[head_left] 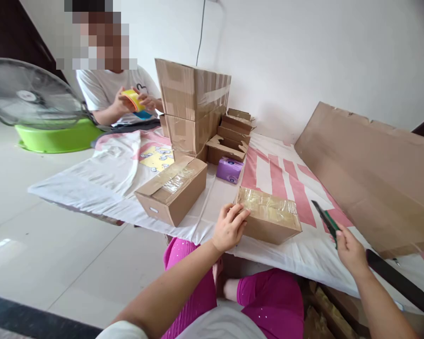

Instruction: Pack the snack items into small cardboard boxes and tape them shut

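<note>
My left hand (pixel 231 226) lies over the left end of a small cardboard box (pixel 271 226), its fingers curled against the top edge. Shiny clear tape covers the top of this box, which sits at the front of the bed-like table. Off to the right, my right hand (pixel 351 249) is closed around a utility knife (pixel 329 220) with a green and dark body. The knife points up and left, apart from the box. A second taped cardboard box (pixel 172 188) sits to the left of my left hand.
Tall stacked cartons (pixel 196 103) stand at the back, beside open boxes (pixel 229 146) and a purple tissue pack (pixel 229 169). A large cardboard sheet (pixel 370 179) leans at right, near a dark flat strip (pixel 397 280). Across, a person (pixel 120 99) holds a yellow tape roll (pixel 134 100) near a fan (pixel 31 94).
</note>
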### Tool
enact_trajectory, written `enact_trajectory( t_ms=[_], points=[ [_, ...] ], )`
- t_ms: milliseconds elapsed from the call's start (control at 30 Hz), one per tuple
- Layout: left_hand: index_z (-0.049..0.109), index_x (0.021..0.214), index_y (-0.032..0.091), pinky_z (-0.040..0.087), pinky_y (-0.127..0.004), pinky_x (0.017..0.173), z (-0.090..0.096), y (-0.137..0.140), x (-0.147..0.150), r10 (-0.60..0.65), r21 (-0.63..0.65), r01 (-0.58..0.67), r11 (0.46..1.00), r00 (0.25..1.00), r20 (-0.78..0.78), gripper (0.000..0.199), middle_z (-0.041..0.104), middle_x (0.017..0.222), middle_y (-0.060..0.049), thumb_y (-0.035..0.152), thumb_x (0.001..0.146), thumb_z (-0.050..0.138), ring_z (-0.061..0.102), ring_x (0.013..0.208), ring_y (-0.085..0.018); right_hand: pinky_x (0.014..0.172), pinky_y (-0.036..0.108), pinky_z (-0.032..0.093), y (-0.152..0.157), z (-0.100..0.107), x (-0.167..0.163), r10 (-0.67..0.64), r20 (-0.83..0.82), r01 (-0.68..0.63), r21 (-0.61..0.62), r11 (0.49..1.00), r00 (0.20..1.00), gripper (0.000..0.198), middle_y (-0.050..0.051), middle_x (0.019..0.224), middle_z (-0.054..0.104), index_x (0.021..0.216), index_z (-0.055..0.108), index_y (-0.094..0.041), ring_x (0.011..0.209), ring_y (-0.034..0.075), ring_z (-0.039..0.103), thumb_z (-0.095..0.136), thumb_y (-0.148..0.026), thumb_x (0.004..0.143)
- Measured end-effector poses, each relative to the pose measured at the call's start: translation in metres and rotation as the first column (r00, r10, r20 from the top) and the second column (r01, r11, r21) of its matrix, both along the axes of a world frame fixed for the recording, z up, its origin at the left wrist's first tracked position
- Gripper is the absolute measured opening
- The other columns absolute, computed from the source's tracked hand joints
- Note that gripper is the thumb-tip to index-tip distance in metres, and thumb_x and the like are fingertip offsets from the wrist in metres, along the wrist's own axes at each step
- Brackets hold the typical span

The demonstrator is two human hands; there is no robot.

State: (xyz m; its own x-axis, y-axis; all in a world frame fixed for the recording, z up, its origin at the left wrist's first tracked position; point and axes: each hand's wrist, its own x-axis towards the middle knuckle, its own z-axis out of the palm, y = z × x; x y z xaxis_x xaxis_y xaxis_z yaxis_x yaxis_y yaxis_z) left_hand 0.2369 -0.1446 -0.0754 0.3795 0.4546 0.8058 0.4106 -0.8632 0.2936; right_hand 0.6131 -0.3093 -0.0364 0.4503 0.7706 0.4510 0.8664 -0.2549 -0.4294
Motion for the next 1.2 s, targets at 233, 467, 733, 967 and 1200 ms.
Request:
enact_trajectory(
  t_ms=[233, 467, 733, 967, 1200],
  points=[
    [0.057, 0.124, 0.022, 0.044, -0.049, 0.096, -0.002, -0.003, 0.002, 0.016, -0.023, -0.015, 1.0, 1.0, 0.021, 0.038, 0.056, 0.123, -0.013, 0.016, 0.087, 0.052, 0.045, 0.116, -0.029, 0.08, 0.034, 0.056, 0.076, 0.109, -0.109, 0.531, 0.166, -0.518, -0.116, 0.848, 0.831, 0.037, 0.002, 0.106, 0.074, 0.12, 0.065, -0.031, 0.092, 0.024, 0.071, 0.051, -0.048, 0.091],
    [0.056, 0.125, 0.02, 0.045, -0.048, 0.097, -0.003, -0.003, 0.0, 0.017, 0.008, -0.017, 1.0, 1.0, 0.012, 0.037, 0.054, 0.125, -0.013, 0.016, 0.088, 0.052, 0.044, 0.116, -0.029, 0.084, 0.036, 0.055, 0.131, 0.112, -0.152, 0.713, 0.272, -0.649, -0.296, 0.701, 0.647, 0.034, 0.002, 0.113, 0.073, 0.12, 0.065, -0.026, 0.099, 0.022, 0.069, 0.049, -0.043, 0.094],
    [0.055, 0.128, 0.023, 0.044, -0.05, 0.097, -0.004, -0.003, 0.0, 0.02, -0.017, -0.02, 1.0, 1.0, 0.0, 0.04, 0.054, 0.125, -0.013, 0.016, 0.088, 0.051, 0.044, 0.117, -0.029, 0.077, 0.033, 0.054, 0.131, 0.119, -0.128, 0.734, 0.287, -0.616, -0.405, 0.675, 0.615, 0.034, 0.002, 0.108, 0.074, 0.12, 0.066, -0.027, 0.092, 0.021, 0.07, 0.051, -0.044, 0.093],
    [0.053, 0.128, 0.021, 0.042, -0.051, 0.1, -0.007, -0.003, 0.0, 0.024, -0.012, -0.024, 1.0, 1.0, 0.012, 0.041, 0.051, 0.127, -0.013, 0.014, 0.088, 0.052, 0.042, 0.118, -0.03, 0.082, 0.031, 0.053, 0.143, 0.118, -0.141, 0.76, 0.262, -0.647, -0.405, 0.646, 0.595, 0.033, 0.001, 0.111, 0.073, 0.121, 0.065, -0.028, 0.097, 0.021, 0.069, 0.056, -0.04, 0.092],
    [0.054, 0.126, 0.021, 0.043, -0.049, 0.099, -0.003, -0.005, -0.001, 0.015, 0.0, -0.015, 1.0, 1.0, -0.011, 0.039, 0.051, 0.126, -0.013, 0.014, 0.088, 0.052, 0.042, 0.117, -0.029, 0.076, 0.031, 0.051, 0.148, 0.124, -0.14, 0.774, 0.204, -0.616, -0.501, 0.608, 0.599, 0.031, -0.001, 0.107, 0.074, 0.12, 0.065, -0.031, 0.093, 0.021, 0.07, 0.056, -0.038, 0.091]
  ],
)
